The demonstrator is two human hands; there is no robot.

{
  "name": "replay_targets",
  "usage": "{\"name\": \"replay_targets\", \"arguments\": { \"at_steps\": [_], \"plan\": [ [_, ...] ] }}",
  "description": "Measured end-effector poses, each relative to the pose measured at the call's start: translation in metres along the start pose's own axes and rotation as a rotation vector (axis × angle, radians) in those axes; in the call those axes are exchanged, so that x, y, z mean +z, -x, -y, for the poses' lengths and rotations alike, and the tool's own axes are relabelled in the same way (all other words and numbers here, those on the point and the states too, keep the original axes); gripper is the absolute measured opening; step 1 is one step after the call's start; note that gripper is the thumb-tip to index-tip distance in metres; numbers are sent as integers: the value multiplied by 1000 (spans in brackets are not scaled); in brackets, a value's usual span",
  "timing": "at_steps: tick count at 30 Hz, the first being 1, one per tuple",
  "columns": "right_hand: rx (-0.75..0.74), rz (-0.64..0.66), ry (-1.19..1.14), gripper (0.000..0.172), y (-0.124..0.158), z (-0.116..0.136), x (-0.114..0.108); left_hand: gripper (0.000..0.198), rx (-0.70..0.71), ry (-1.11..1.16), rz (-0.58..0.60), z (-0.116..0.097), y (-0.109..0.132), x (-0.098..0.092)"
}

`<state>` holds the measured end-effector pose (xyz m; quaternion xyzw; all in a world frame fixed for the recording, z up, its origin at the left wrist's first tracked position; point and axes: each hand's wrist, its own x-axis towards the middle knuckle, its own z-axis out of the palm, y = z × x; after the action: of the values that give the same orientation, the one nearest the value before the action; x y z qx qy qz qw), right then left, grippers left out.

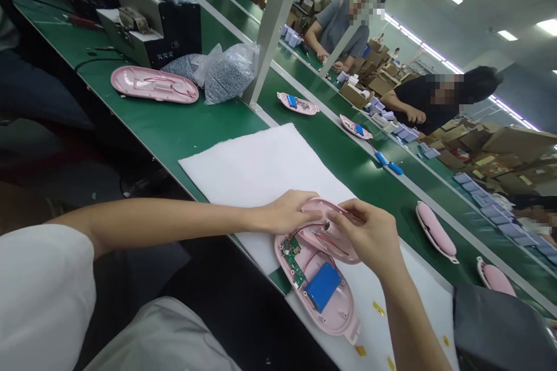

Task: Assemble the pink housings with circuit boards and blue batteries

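Observation:
Both hands hold a pink shell half (333, 243) with red wires, raised and tilted over the back part of another pink shell half (346, 316). My left hand (291, 211) grips its left edge, fingers closed. My right hand (368, 229) pinches its upper right side. The lower shell lies open side up and carries a blue battery (322, 287) and a green circuit board (296, 261). Red wires run between the two halves. Beneath is a white foam sheet (256, 165), with small yellow tape pieces (378, 308) near my right forearm.
Another pink shell (154, 84), bags of small parts (230, 72) and a black machine (152, 29) stand at the back left. Beyond the metal post (278, 23), shells with batteries (298, 104) lie on the green bench. A dark box (500, 330) is at right. Two people work opposite.

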<state>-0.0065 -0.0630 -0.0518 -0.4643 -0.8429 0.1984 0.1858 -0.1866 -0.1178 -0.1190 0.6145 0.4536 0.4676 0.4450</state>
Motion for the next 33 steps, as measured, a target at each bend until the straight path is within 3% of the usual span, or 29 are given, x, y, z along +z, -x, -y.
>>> {"name": "replay_targets", "arguments": {
  "at_steps": [3, 5, 7, 8, 11, 12, 13, 15, 18, 20, 22, 26, 29, 31, 33],
  "plan": [
    [-224, -182, 184, 16, 32, 8, 2, 20, 156, -21, 111, -6, 5, -7],
    [-380, -346, 367, 11, 63, 15, 9, 24, 264, -75, 295, -13, 10, -19],
    [-441, -409, 507, 4, 92, 22, 22, 35, 302, -235, 460, -21, 11, -35],
    [-417, -375, 540, 9, 103, 26, 30, 43, 289, -324, 536, -24, 10, -42],
    [-229, -137, 529, 79, 117, 29, 51, 72, 194, -511, 738, -32, 0, -51],
    [-156, -52, 500, 95, 117, 29, 55, 78, 177, -557, 779, -34, -3, -50],
    [-92, 16, 462, 100, 116, 27, 58, 82, 168, -598, 797, -37, -6, -48],
    [-16, 104, 373, 92, 114, 23, 57, 91, 145, -658, 788, -42, -6, -45],
    [-42, 90, 312, 82, 111, 4, 40, 100, 78, -761, 723, -45, 2, -56],
    [-52, -21, 319, 78, 95, -26, 17, 95, 21, -857, 651, -40, 11, -69],
    [72, -125, 340, 74, 60, -68, -12, 86, -18, -926, 586, -31, 20, -80],
    [383, -57, 479, 77, -39, -158, -63, 83, -76, -945, 468, -16, 36, -81],
    [508, -29, 491, 79, -89, -217, -78, 81, -172, -920, 394, -17, 47, -74],
    [512, -34, 459, 78, -105, -246, -77, 82, -214, -914, 357, -21, 50, -73],
    [483, -124, 502, 83, -111, -263, -69, 84, -203, -935, 349, -26, 41, -77]
  ]
}}
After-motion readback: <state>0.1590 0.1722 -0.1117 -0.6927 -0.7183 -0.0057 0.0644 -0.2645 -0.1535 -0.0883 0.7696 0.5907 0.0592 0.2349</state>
